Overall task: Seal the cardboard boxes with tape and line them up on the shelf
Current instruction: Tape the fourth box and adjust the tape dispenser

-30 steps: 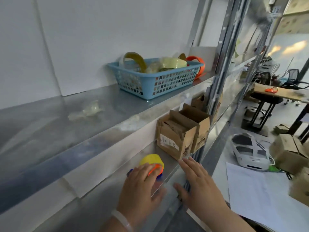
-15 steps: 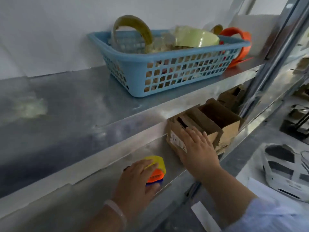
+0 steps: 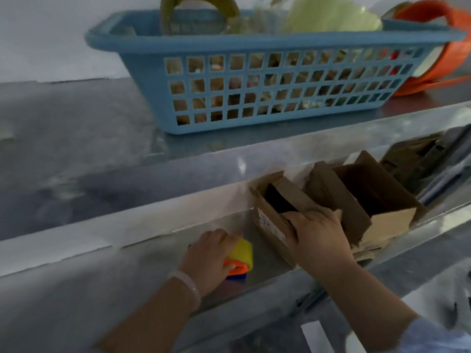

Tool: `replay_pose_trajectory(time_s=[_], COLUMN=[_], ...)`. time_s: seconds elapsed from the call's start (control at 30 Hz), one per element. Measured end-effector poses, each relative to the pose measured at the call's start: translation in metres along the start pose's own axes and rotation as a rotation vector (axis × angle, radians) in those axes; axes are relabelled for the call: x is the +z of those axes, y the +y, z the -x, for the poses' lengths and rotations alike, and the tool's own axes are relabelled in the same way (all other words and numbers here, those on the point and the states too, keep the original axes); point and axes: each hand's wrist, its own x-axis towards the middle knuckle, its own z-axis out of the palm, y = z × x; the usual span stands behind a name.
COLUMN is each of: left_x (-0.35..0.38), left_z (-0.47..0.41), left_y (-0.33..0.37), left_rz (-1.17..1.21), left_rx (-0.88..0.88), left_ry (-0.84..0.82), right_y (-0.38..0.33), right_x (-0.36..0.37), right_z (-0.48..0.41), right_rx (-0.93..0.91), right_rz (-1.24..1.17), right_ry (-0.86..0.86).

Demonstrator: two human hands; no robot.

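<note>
Resting on shelf [image 3: 263, 267]: tape dispenser [image 3: 241, 252], left hand [image 3: 210, 258] curled round it; cardboard box [image 3: 270, 224], right hand [image 3: 318, 236] gripping its near corner.

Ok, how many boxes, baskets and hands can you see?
Cardboard boxes: 2, left box and right box; a blurred brown shape farther right may be more.
Blue basket: 1
Hands: 2, left hand gripping the yellow tape dispenser, right hand holding the left box.
Total: 5

Blue plastic basket [image 3: 267, 42], lattice-sided, filled.
Held an olive ring [image 3: 198, 6] and a pale green piece [image 3: 328, 16]; an orange ring [image 3: 428, 8] stood just beside its right end.
</note>
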Motion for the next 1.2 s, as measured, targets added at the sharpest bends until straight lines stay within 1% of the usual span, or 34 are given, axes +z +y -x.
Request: replay_pose_trajectory(time_s=[0.1,0.23,0.3,0.4,0.5,0.6,0.67,0.73,0.8,0.83,0.9,0.97,1.07,1.2], left_x=[0.000,-0.003,-0.005,-0.009,-0.013,-0.022,-0.033,-0.043,-0.049,-0.051,-0.052,-0.048,-0.040,-0.036], left_z=[0.009,0.035,0.053,0.081,0.103,0.114,0.112,0.105,0.094,0.088,0.078,0.071,0.068,0.066], left_y=[-0.008,-0.031,-0.043,-0.067,-0.092,-0.096,-0.085,-0.068,-0.051,-0.043,-0.030,-0.023,-0.021,-0.025], left_rz=[0.017,0.093,0.126,0.135,0.121,0.196,0.306,0.374,0.458,0.506,0.581,0.628,0.675,0.674], left_rx=[0.017,-0.006,-0.009,-0.060,-0.121,-0.133,-0.145,-0.120,-0.090,-0.091,-0.103,-0.108,-0.133,-0.165], left_ry=[0.011,0.012,0.032,0.034,0.025,0.025,0.128,0.259,0.338,0.357,0.382,0.390,0.424,0.412], right_y=[-0.003,-0.017,-0.027,-0.040,-0.046,-0.045,-0.044,-0.043,-0.045,-0.047,-0.051,-0.052,-0.049,-0.039], right_x=[0.001,-0.001,-0.002,0.001,0.010,0.010,0.008,0.005,-0.001,-0.005,-0.009,-0.010,-0.007,-0.001], right_z=[0.004,0.004,0.004,0.004,0.004,-0.001,-0.004,-0.006,-0.012,-0.017,-0.026,-0.033,-0.034,-0.028], right_rx=[-0.104,-0.194,-0.279,-0.416,-0.492,-0.480,-0.468,-0.494,-0.499,-0.484,-0.440,-0.425,-0.412,-0.363], right_rz=[-0.027,-0.102,-0.146,-0.191,-0.204,-0.233,-0.218,-0.190,-0.104,-0.034,0.126,0.189,0.183,0.192], right_ry=[-0.025,-0.026,-0.036,-0.033,-0.023,-0.037,-0.033,-0.028,-0.104,-0.173,-0.341,-0.424,-0.454,-0.418])
